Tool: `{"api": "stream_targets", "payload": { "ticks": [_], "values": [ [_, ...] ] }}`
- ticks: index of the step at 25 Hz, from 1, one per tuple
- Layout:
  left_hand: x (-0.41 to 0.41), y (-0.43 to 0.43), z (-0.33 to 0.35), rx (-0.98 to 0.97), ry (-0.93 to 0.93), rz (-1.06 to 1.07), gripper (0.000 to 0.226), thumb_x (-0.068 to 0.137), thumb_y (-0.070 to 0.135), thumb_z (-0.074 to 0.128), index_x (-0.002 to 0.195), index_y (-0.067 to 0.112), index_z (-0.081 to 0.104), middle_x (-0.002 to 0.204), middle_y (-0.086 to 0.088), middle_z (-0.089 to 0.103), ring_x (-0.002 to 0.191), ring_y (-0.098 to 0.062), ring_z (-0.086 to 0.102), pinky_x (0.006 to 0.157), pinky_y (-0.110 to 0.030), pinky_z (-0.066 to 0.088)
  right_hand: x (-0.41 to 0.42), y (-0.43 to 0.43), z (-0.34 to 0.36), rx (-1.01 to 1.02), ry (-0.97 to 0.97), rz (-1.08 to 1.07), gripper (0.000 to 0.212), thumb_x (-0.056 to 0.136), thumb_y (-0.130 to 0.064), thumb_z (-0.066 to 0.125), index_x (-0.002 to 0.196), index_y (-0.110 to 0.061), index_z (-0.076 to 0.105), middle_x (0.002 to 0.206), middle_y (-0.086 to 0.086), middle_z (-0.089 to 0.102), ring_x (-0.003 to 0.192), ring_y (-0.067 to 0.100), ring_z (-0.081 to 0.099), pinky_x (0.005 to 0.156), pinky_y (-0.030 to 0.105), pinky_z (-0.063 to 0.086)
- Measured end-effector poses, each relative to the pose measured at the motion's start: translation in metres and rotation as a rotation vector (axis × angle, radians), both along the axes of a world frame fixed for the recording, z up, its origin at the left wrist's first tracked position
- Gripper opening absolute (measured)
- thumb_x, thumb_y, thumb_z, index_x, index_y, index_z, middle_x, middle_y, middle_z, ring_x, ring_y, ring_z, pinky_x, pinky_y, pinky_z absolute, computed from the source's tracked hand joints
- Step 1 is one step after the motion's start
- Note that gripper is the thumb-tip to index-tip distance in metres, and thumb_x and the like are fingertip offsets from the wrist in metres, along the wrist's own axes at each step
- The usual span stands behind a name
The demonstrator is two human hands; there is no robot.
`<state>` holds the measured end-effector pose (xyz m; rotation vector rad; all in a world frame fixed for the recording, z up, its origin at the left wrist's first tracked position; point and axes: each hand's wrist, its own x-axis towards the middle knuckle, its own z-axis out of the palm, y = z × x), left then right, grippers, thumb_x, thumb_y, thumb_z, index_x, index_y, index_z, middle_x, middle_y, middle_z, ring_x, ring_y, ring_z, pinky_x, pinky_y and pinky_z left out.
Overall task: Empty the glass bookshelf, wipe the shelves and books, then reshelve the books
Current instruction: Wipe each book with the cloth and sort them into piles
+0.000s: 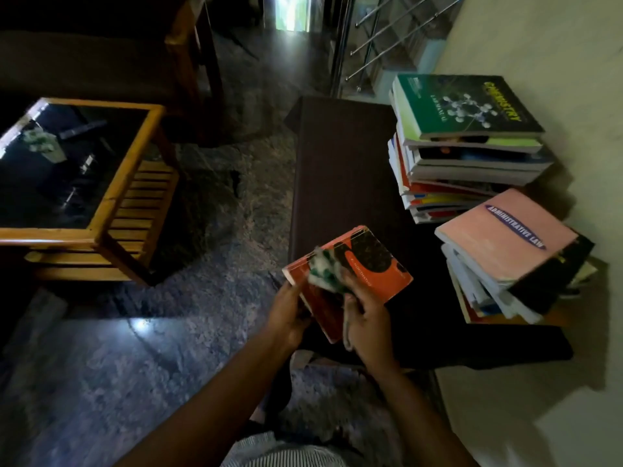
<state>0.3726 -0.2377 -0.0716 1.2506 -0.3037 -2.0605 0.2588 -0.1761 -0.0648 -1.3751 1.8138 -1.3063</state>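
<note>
Over the bench (337, 146), our left hand (286, 315) grips the book (377, 274) so our right hand (369, 318), clutching the cloth (325, 269), can wipe it.

A dim room is being lit from a far doorway (291, 11).
Daylight is being reflected by the polished speckled stone floor (168, 348). A glass-topped wooden side table (101, 214) is being shown at left, and a dark brown tabletop (337, 163) is being flanked by a pale wall (573, 45), with steel railing (387, 32) beyond.
</note>
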Motion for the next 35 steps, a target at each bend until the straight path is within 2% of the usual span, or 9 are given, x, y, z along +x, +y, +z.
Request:
{"api": "stream_targets", "payload": {
  "ticks": [3,10,14,17,20,23,28,32,35],
  "values": [
    [-0.02,-0.013,0.027,-0.225,-0.105,0.038,0.024,0.094,0.007,0.049,0.116,0.009,0.059,0.075,-0.002,0.071,0.063,-0.012,0.067,0.056,-0.027,0.056,-0.033,-0.003,0.05,-0.017,-0.135,-0.194,0.041,0.094,0.0,0.047,0.114,-0.036,0.05,0.119,-0.014,0.054,0.115,0.007,0.051,0.092,0.011,0.039],
    [-0.021,-0.035,0.029,-1.585,-0.686,-0.137,0.038,0.09,0.012,0.054,0.125,0.028,0.056,0.128,-0.001,0.058,0.12,-0.002,0.049,0.099,-0.023,0.04,-0.071,0.014,0.1,-0.178,-0.131,-0.261,0.046,0.094,0.001,0.045,0.108,-0.043,0.045,0.112,-0.03,0.046,0.11,-0.013,0.04,0.083,-0.006,0.031],
    [0.014,-0.023,-0.046,-1.922,-1.064,-0.639,0.047,0.096,0.05,0.031,0.142,0.045,0.027,0.14,0.001,0.046,0.14,-0.011,0.018,0.112,-0.032,0.013,-0.071,0.028,0.074,-0.077,-0.149,-0.232,0.047,0.094,0.002,0.046,0.108,-0.043,0.047,0.113,-0.029,0.049,0.111,-0.008,0.044,0.088,0.003,0.035],
    [0.031,-0.013,-0.068,-1.909,-1.149,-0.785,0.049,0.092,0.049,0.037,0.14,0.036,0.034,0.142,-0.003,0.044,0.14,-0.016,0.02,0.111,-0.037,0.013,-0.066,0.023,0.053,0.03,-0.173,-0.197,0.041,0.095,-0.002,0.045,0.12,-0.034,0.05,0.122,-0.016,0.052,0.115,-0.002,0.046,0.093,0.011,0.037],
    [0.048,-0.027,-0.065,-1.794,-1.148,-0.74,0.055,0.078,0.04,0.053,0.132,0.03,0.046,0.141,-0.003,0.046,0.135,-0.019,0.029,0.111,-0.038,0.024,-0.066,-0.012,0.045,0.075,-0.064,-0.108,0.039,0.095,0.0,0.045,0.129,-0.015,0.053,0.124,-0.011,0.05,0.116,0.0,0.044,0.088,-0.002,0.031],
    [0.071,-0.03,-0.04,-1.302,-1.012,-0.505,0.048,0.081,0.031,0.061,0.127,0.023,0.053,0.131,0.002,0.048,0.122,-0.008,0.043,0.101,-0.031,0.039,-0.081,-0.074,0.039,0.092,0.143,-0.063,0.04,0.092,0.006,0.042,0.128,-0.006,0.053,0.123,-0.001,0.054,0.117,0.01,0.046,0.087,-0.005,0.026],
    [0.092,-0.022,-0.021,-0.3,-0.537,-0.159,0.019,0.096,0.02,0.05,0.114,0.018,0.057,0.113,-0.005,0.06,0.105,-0.019,0.057,0.075,-0.024,0.045,-0.077,-0.123,-0.021,0.409,0.751,0.165,0.049,0.092,-0.017,0.044,0.141,-0.019,0.039,0.15,0.01,0.03,0.133,0.03,0.032,0.109,0.037,0.027],
    [0.096,-0.03,-0.025,-0.035,-0.258,-0.078,0.029,0.098,0.038,0.041,0.112,0.018,0.056,0.115,-0.003,0.06,0.1,-0.019,0.06,0.079,-0.034,0.048,-0.01,-0.077,-0.038,0.233,0.893,0.168,0.053,0.078,-0.024,0.034,0.125,-0.021,0.058,0.134,0.009,0.053,0.107,0.033,0.056,0.084,0.043,0.049],
    [0.079,-0.048,-0.019,-0.019,-0.233,-0.143,0.036,0.099,0.042,0.037,0.116,0.016,0.055,0.115,-0.005,0.06,0.106,-0.023,0.057,0.084,-0.037,0.047,0.025,-0.047,-0.043,0.2,0.807,0.27,0.053,0.079,-0.021,0.035,0.127,-0.028,0.055,0.139,0.0,0.049,0.108,0.021,0.047,0.089,0.034,0.045]
  ]
}}
